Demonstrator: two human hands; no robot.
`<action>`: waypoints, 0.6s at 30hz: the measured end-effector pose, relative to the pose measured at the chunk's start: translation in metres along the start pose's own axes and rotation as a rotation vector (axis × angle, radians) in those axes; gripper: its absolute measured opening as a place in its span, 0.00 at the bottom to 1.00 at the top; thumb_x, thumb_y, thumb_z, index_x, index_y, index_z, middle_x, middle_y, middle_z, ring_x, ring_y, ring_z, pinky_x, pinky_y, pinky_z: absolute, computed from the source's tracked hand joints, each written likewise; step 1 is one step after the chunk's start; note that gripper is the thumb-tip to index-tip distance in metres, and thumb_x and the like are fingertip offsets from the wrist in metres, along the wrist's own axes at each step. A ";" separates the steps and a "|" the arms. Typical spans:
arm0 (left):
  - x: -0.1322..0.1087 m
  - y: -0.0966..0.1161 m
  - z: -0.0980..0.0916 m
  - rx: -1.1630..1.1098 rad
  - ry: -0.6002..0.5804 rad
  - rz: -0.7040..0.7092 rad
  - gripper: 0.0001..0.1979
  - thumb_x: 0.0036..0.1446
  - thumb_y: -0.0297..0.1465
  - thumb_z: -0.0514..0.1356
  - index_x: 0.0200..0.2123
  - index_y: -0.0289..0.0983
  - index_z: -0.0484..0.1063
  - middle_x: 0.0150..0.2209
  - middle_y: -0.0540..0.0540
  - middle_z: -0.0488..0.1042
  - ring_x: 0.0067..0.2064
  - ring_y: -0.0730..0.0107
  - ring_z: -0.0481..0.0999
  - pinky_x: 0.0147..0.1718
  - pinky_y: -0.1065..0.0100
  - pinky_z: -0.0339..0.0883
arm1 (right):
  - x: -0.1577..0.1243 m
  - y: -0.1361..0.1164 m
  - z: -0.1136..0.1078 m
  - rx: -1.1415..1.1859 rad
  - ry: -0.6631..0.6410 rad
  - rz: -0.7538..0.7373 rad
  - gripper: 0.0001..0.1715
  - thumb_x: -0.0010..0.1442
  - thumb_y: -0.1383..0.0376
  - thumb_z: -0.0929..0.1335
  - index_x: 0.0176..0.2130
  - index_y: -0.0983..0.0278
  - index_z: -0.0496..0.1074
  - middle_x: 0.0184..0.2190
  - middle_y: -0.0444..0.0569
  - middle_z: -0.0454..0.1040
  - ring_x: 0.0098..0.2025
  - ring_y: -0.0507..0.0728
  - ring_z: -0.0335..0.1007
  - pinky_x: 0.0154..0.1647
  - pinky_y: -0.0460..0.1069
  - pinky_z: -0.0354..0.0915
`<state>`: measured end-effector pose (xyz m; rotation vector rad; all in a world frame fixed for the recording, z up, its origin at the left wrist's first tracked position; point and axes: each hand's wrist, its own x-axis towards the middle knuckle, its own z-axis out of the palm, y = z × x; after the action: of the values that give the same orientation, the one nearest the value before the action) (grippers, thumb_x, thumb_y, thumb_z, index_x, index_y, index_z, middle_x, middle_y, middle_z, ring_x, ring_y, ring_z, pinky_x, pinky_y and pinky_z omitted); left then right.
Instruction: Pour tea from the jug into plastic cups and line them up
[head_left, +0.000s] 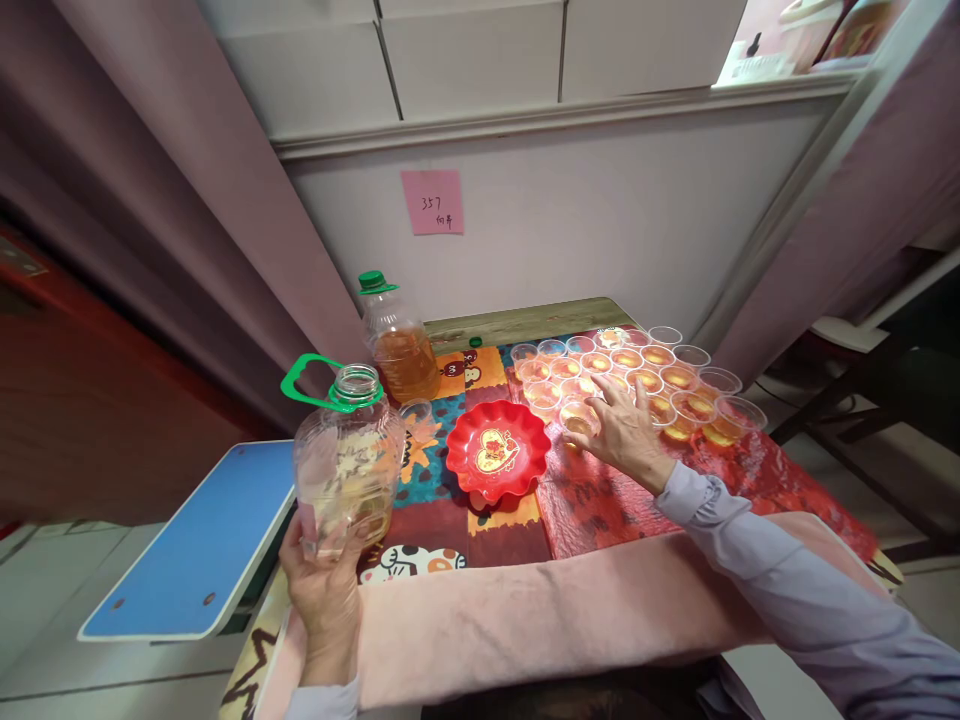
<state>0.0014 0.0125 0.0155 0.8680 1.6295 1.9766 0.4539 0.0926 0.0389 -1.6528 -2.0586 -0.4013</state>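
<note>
My left hand (326, 580) is wrapped round the lower part of a clear plastic jug (349, 465) with a green handle, no cap and a little yellowish liquid in it. At the right, my right hand (619, 425) has its fingers closed on a clear plastic cup (579, 422) at the near edge of a group of cups. Several clear cups (679, 378) with amber liquid stand in rows behind and beside that hand. Between my hands lies a red scalloped plate (536, 452) with a heart design.
A capped jug of amber liquid (407, 362) stands at the back left, with a clear cup (417, 417) in front of it. A green cap (475, 342) lies near the wall. A pink cloth (525, 620) covers the table's front edge. A blue board (199, 540) is at left.
</note>
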 end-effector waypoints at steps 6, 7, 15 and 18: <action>0.002 -0.006 -0.003 0.000 -0.021 0.006 0.50 0.38 0.38 0.82 0.65 0.45 0.68 0.71 0.38 0.70 0.64 0.45 0.80 0.67 0.42 0.71 | -0.001 -0.002 -0.003 -0.019 0.022 -0.033 0.33 0.72 0.40 0.69 0.51 0.67 0.79 0.73 0.72 0.68 0.71 0.77 0.69 0.76 0.80 0.43; 0.001 -0.006 -0.003 -0.007 -0.026 0.007 0.49 0.39 0.38 0.82 0.65 0.45 0.68 0.71 0.38 0.70 0.64 0.45 0.79 0.67 0.42 0.71 | -0.002 -0.002 -0.004 -0.023 0.026 -0.036 0.33 0.72 0.40 0.69 0.52 0.66 0.79 0.73 0.72 0.68 0.70 0.77 0.70 0.76 0.80 0.44; -0.006 -0.004 -0.003 -0.045 -0.037 0.005 0.49 0.43 0.37 0.81 0.67 0.47 0.68 0.72 0.38 0.69 0.61 0.49 0.82 0.65 0.46 0.74 | 0.001 -0.015 -0.016 0.007 0.138 -0.075 0.37 0.73 0.40 0.68 0.63 0.66 0.73 0.71 0.72 0.70 0.69 0.77 0.70 0.75 0.79 0.48; -0.007 -0.005 -0.004 -0.039 -0.039 -0.004 0.48 0.44 0.38 0.81 0.67 0.47 0.68 0.73 0.37 0.69 0.60 0.50 0.83 0.62 0.49 0.76 | 0.019 -0.039 -0.027 0.117 0.180 -0.121 0.31 0.74 0.44 0.69 0.63 0.63 0.75 0.69 0.67 0.74 0.68 0.74 0.71 0.73 0.75 0.55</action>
<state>0.0034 0.0056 0.0086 0.8823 1.5648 1.9703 0.4179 0.0854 0.0740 -1.3771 -2.0136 -0.4440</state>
